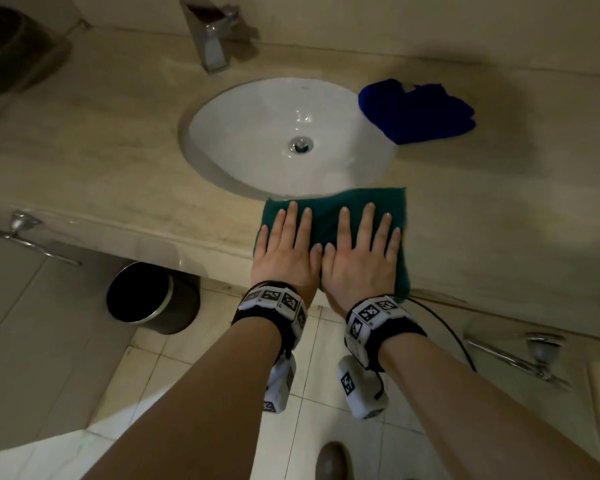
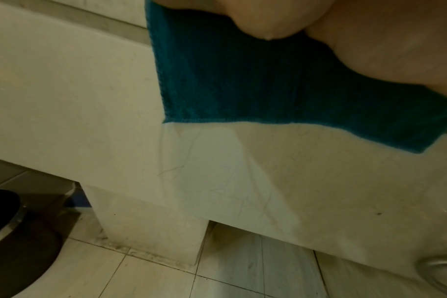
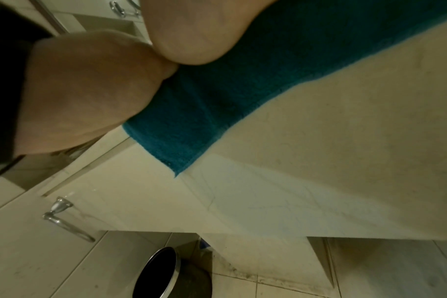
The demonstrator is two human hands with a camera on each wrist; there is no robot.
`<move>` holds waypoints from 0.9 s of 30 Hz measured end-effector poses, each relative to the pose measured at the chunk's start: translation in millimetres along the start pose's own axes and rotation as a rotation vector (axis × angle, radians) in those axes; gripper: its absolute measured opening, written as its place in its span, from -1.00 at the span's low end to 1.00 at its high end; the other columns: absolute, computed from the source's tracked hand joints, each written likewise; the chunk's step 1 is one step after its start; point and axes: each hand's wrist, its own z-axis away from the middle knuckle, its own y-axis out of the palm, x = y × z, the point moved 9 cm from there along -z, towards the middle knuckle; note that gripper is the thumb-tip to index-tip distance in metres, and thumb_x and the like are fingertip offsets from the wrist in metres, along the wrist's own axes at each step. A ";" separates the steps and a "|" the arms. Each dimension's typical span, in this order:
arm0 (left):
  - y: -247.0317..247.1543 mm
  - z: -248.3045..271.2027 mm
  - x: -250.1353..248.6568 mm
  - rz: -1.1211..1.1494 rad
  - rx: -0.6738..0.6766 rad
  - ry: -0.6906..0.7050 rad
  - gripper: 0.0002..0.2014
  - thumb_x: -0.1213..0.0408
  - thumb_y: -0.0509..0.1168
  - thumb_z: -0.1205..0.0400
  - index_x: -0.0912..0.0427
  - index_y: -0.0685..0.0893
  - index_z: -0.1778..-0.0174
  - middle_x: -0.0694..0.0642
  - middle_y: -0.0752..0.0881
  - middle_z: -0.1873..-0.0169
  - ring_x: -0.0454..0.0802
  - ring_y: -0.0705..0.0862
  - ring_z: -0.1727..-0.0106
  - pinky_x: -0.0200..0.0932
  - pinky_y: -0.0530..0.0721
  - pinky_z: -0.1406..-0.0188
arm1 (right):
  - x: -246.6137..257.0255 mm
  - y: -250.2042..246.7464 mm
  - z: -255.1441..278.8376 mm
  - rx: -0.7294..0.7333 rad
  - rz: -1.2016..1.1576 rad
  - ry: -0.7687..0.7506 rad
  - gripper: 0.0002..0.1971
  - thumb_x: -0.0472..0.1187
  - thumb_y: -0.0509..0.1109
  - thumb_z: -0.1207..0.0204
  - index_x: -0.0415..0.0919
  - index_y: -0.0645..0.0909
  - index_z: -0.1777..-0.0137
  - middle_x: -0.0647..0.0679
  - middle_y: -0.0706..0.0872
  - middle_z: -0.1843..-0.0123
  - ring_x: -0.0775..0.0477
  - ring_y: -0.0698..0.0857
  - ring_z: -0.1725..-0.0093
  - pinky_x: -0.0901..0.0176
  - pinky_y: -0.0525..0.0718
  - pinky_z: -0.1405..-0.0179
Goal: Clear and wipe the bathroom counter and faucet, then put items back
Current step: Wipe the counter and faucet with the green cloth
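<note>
Item 1. My left hand (image 1: 284,251): flat, fingers straight and spread, palm down on the green cloth (image 1: 329,216); grip released, nothing clasped. Thumb touching the thumb of the other hand.

Item 2. My right hand (image 1: 361,254): likewise flat, fingers straight, pressing the same cloth; grip released.

Item 3. Green cloth: folded, spread at the front lip of the bench (image 1: 101,161), at 6 o'clock from the sink (image 1: 250,133). Its far edge sits just at the basin's rim. The left wrist view shows the cloth (image 2: 242,80) draped over the lip and hanging down the bench front; the right wrist view shows the same hanging edge (image 3: 204,121) ending in a corner.

Item 4. Blue cloth (image 1: 420,112): bunched, on the bench at 2 o'clock from the sink, touching the basin rim, well apart from my hands.

Item 5. Faucet (image 1: 210,36): chrome, squared, at 12 o'clock behind the sink.

Item 6. Sink: white oval basin, drain (image 1: 301,144) at its middle.

Item 7. Waste bin (image 1: 149,297): dark, round, open-topped, on the tiled floor (image 1: 194,368) under the bench, at 9 o'clock from my left wrist.

Item 8. Towel bars: one (image 1: 32,237) on the bench front at 9 o'clock, one (image 1: 520,355) at 4 o'clock from my hands.
</note>
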 end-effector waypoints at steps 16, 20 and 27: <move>9.4 1.8 -30.5 -0.079 0.070 -0.094 -0.36 -0.10 -0.27 -0.70 0.02 -0.31 -0.66 0.03 -0.30 -0.66 0.01 -0.26 -0.68 0.08 -0.24 -0.65 | -38.9 0.1 7.6 0.064 -0.053 -0.058 -0.37 0.16 -0.12 -0.67 0.01 -0.14 -0.69 -0.23 -0.17 -0.72 -0.39 -0.15 -0.67 -0.30 -0.29 -0.59; 16.6 2.8 -69.5 -0.089 0.066 -0.063 -0.36 -0.09 -0.26 -0.70 0.03 -0.32 -0.66 0.04 -0.30 -0.66 0.01 -0.27 -0.68 0.09 -0.22 -0.65 | -76.4 -5.5 14.3 0.072 -0.071 -0.018 -0.37 0.15 -0.14 -0.68 0.01 -0.20 -0.69 -0.22 -0.22 -0.71 -0.37 -0.20 -0.67 -0.31 -0.27 -0.62; 30.3 2.3 -151.6 -0.087 0.077 0.004 -0.35 -0.10 -0.26 -0.70 0.05 -0.31 -0.66 0.05 -0.31 -0.66 0.01 -0.29 -0.67 0.11 -0.22 -0.66 | -157.7 -14.7 24.2 0.077 -0.058 0.060 -0.39 0.14 -0.20 -0.68 0.03 -0.24 -0.68 -0.18 -0.25 -0.71 -0.34 -0.24 -0.67 -0.31 -0.25 -0.62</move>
